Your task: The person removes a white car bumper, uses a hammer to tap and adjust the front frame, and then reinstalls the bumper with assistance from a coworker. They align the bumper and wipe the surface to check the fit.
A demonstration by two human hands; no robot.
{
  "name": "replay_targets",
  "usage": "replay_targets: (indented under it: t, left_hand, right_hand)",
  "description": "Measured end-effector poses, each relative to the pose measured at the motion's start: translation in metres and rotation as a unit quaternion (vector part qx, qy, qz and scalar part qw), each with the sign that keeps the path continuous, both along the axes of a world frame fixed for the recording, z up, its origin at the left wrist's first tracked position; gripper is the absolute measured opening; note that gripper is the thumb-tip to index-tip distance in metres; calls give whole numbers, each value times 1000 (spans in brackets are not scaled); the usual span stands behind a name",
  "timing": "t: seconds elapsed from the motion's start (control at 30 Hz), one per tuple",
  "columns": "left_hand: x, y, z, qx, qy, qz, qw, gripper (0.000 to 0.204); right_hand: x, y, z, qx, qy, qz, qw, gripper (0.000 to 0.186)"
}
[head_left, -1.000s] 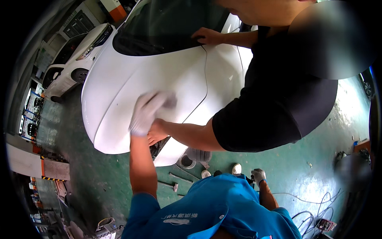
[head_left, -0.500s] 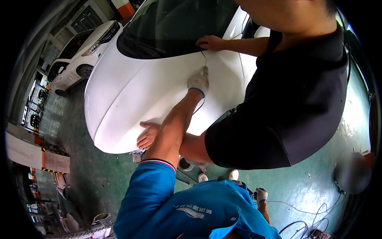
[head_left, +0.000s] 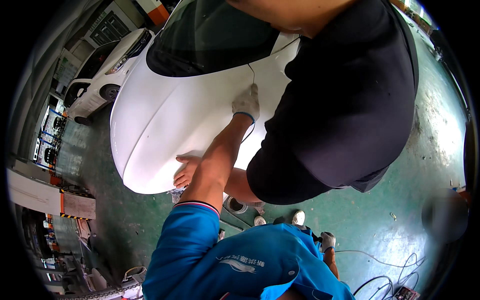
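My left hand, in a pale work glove with a blue cuff, is closed over the bonnet of a white car. A thin dark cable runs from its thumb up to the windscreen base and comes out again below the wrist. My right hand, also gloved, hangs low beside my hip, near a small dark item; its fingers are too small to read. A co-worker in black leans in from the right. Their bare hand lies on the bonnet's front part, beyond my forearm.
The co-worker's black-clad torso covers the car's right side. Another white car stands at the far left. A round can-like container is on the green floor. Loose cables lie at the lower right.
The co-worker has leaned further left over the bonnet. Their other hand, previously at the windscreen base, is now hidden. My left hand stays closed at much the same spot.
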State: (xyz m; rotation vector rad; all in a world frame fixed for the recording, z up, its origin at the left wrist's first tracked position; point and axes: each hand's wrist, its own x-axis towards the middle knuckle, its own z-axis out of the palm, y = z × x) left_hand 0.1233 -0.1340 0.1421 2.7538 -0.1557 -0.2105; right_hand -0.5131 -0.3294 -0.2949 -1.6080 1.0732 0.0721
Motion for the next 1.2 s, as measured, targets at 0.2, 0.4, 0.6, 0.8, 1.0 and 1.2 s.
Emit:
replay_targets:
  t: [0.2,0.4,0.6,0.8,1.0,1.2]
  left_hand:
    - [-3,39,-11,-40,13,74,996,65]
    - [12,52,-48,11,-79,-51,995,57]
    - [-17,39,-5,-77,-33,44,996,69]
    - [-5,45,-27,-36,-96,2,995,60]
    - [-8,43,-32,-124,-129,27,983,52]
    - [12,49,-71,-82,-231,-23,969,45]
  right_hand:
    - [31,2,55,44,68,-23,996,27]
    - [10,-21,41,59,50,1,997,22]
    - [5,-28,37,149,45,-88,984,23]
    - [14,-21,50,-96,85,170,977,31]
    - [5,-23,48,-87,73,146,983,31]
    - [-3,-29,39,-86,61,144,984,31]
